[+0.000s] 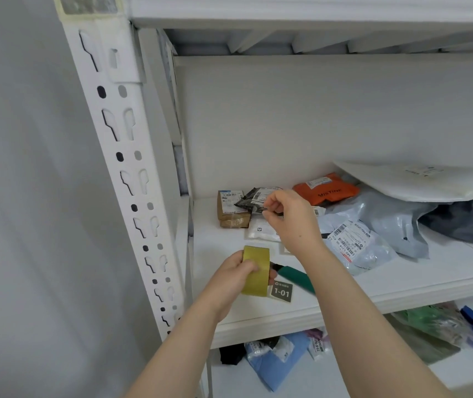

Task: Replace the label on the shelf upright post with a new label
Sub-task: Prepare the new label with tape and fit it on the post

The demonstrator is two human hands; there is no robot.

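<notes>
Head view, tape roll (256,271) hides scissors' (295,275) blades

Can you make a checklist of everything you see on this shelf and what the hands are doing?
Surface: white shelf board, mostly bare at the front.
Job's things: yellow tape roll held upright; dark label reading 1-01 lying flat on the shelf; white upright post, with an old label at its top.
Clutter: brown box, orange parcel, grey mail bags, green-handled tool.
Grips: left hand holds the tape roll; right hand pinches something small, likely the tape end.
Cables: nothing seen.
Surroundings: grey wall; more parcels on the shelf below.
</notes>
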